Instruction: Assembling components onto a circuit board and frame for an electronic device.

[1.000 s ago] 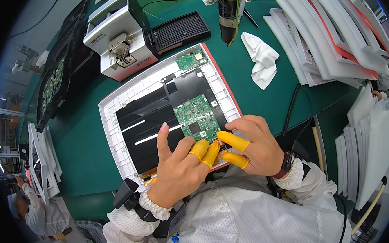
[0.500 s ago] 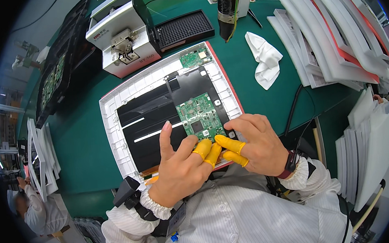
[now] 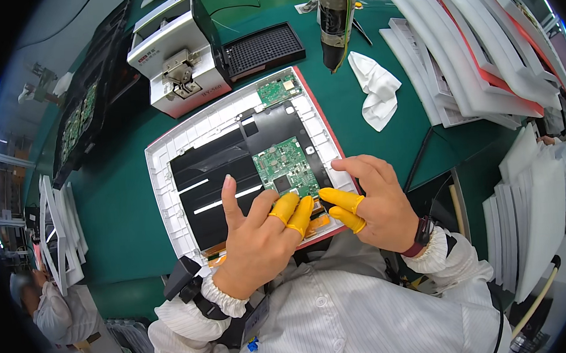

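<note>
A green circuit board lies on a black panel inside a white frame with a red outer edge. My left hand rests over the board's near edge. Its two yellow-capped fingertips are close together there, and another finger sticks up; whatever lies under the tips is hidden. My right hand is at the board's near right corner, its two yellow-capped fingers slightly apart and a bare finger stretched over the frame's right side. An orange flat cable shows between the hands. A smaller green board sits at the frame's far right corner.
Behind the frame stand a white boxy machine and a black perforated tray. A dark cylindrical tool hangs near a white cloth. Foam-separated panels are stacked at right; a black rack of boards stands left.
My right hand has drawn slightly away from the left, and the orange flat cable now shows between them. My left fingertips have shifted a little over the board's near edge.
</note>
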{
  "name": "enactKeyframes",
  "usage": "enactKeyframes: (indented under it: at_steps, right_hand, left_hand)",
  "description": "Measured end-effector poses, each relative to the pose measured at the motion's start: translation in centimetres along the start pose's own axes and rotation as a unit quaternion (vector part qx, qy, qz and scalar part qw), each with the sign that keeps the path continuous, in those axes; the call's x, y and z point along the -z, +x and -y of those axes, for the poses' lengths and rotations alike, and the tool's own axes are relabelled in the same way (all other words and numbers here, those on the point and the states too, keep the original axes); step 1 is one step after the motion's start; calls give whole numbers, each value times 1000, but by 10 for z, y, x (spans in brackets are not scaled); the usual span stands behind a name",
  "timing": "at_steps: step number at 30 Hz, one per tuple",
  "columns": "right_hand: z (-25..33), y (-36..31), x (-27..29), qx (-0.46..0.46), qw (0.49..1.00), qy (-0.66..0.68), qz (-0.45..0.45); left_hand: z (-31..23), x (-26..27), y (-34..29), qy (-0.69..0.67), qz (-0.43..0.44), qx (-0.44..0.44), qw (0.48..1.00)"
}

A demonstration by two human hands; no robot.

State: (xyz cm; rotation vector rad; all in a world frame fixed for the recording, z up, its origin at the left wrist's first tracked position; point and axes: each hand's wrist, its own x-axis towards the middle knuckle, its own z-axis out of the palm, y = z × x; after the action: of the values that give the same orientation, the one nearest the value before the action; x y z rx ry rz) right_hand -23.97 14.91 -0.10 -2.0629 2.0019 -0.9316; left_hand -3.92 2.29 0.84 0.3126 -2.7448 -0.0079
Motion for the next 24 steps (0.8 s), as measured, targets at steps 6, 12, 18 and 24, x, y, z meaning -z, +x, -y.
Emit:
enactKeyframes:
  at_steps: [6,12,18,24]
  right_hand:
    - [-1,-2,-6,-7,1000,16,-13]
    - [-5,-4,-6,-4,997,63,-43]
    - [-6,-3,-6,33,994,92,-39]
    - [-2,-2,-10,63,993,92,-44]
  left_hand:
    - [1,11,7,-4,79,12,997]
    - [8,30,5,-96,64,106,988]
    - [9,27,0,-111,106,92,984]
    - [15,20,-5,-132,71,91,984]
